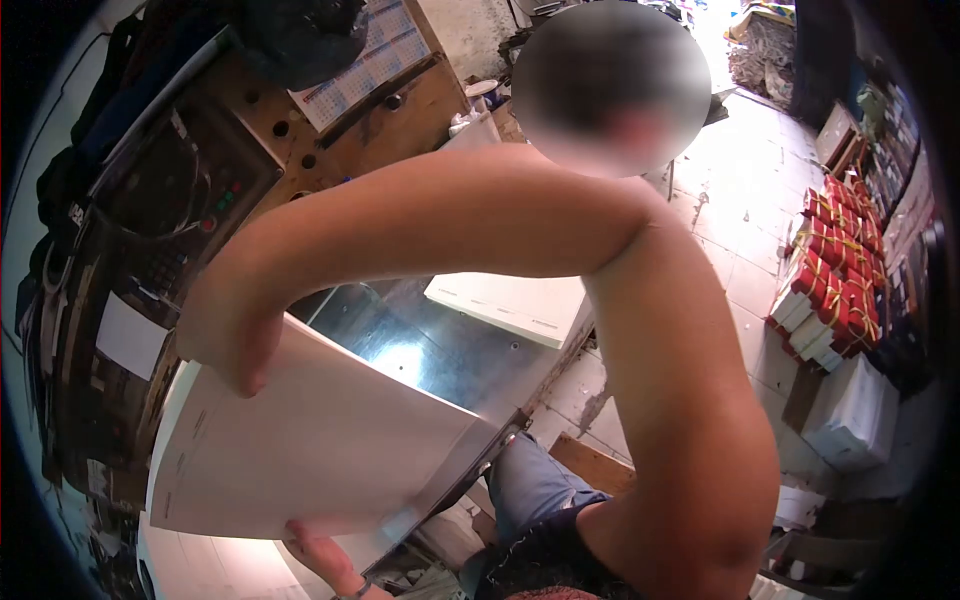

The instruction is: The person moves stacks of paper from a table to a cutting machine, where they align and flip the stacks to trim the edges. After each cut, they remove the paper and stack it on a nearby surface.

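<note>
A large sheaf of white paper sheets with small print along its edges bows upward over a metal work surface. My right arm reaches across the view, and my right hand bends over the sheaf's upper left edge, thumb on the top sheet; its other fingers are hidden. Down at the near edge, my left hand pinches the same sheets, its fingers partly under the paper. More white sheets, brightly lit, lie below the sheaf. A second paper stack rests on the shiny metal table, partly behind my right arm.
A machine panel with buttons stands at the left, beside a wooden board with a calendar sheet. Red bundles tied with yellow string are piled on the tiled floor at right, near a white wrapped block. A person's blurred head is beyond.
</note>
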### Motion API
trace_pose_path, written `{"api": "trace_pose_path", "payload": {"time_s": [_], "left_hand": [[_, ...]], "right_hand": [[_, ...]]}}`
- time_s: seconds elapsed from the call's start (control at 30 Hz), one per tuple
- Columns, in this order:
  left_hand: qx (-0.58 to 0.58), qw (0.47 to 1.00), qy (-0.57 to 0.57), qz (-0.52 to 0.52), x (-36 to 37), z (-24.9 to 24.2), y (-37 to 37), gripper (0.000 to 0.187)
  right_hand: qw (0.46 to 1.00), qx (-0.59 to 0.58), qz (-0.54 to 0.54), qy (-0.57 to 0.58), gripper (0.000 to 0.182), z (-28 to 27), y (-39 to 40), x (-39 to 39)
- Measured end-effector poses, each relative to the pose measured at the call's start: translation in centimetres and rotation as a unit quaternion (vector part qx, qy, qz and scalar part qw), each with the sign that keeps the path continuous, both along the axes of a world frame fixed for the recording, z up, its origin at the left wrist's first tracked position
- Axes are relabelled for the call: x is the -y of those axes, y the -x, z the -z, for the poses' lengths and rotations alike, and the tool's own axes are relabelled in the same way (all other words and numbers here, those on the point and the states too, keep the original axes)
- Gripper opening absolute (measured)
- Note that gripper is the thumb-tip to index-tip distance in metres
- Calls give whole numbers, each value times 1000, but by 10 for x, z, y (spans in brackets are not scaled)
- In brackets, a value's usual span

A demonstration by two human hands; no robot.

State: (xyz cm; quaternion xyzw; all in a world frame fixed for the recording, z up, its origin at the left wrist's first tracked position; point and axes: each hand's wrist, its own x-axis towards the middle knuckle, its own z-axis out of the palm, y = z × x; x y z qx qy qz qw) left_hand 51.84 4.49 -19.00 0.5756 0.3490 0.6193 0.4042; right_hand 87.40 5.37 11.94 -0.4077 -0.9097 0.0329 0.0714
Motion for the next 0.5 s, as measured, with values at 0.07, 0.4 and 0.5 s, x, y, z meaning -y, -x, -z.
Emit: {"api": "trace_pose_path", "payload": {"time_s": [0.07,0.4,0.5], "left_hand": [[-8,1000,-1,0,-2,2,-2,42],[-113,992,39,-36,-19,81,20,15],[-36,994,-16,-99,1,54,-14,25]], "right_hand": [[999,8,36,35,61,1,-2,10],[996,-33,-67,-49,64,1,-10,13],[994,-11,-10,-109,75,7,-9,22]]}}
